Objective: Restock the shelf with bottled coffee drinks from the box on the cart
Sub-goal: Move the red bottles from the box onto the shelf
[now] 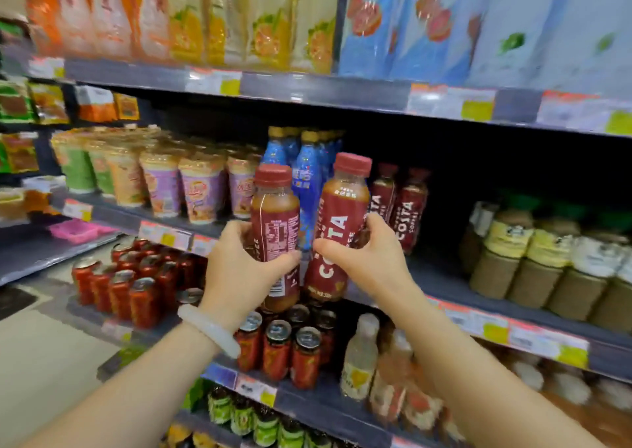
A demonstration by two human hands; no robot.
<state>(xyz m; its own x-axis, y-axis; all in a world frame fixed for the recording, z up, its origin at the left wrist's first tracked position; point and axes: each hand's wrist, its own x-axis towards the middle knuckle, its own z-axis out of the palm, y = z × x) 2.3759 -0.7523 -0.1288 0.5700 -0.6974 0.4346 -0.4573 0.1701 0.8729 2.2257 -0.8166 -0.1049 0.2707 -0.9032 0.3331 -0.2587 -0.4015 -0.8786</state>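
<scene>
Left hand [246, 263] gripping one coffee bottle [275, 228], right hand [371, 259] gripping another Costa bottle [338, 228], both upright, side by side before the shelf's front edge [478, 321], more Costa bottles [398, 204] standing behind on the shelf, blue bottles [307, 170] just left.

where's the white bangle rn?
Head view, lower centre-left: the white bangle circles the left wrist, just below the left hand gripping a maroon-capped coffee bottle.
</scene>
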